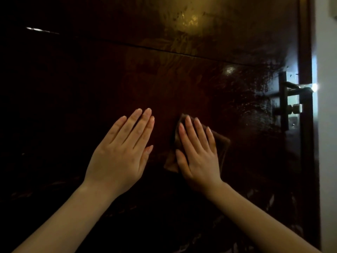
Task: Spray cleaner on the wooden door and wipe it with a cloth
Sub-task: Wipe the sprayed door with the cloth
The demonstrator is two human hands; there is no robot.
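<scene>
- fingers [190, 132] of the right hand [198, 159] lie straight and slightly spread on the brown cloth [224, 145], pressing it flat to the wooden door [182, 79], tips toward 11 o'clock.
- left hand [118, 156] lies flat on the bare wood at the cloth's 9 o'clock, fingers straight and together, tips toward 1 o'clock, holding nothing.
- cloth sits just below the view's middle; shiny smears [191, 21] at its 12 o'clock.
- metal door handle [295, 90] at the cloth's 2 o'clock, well apart.
</scene>
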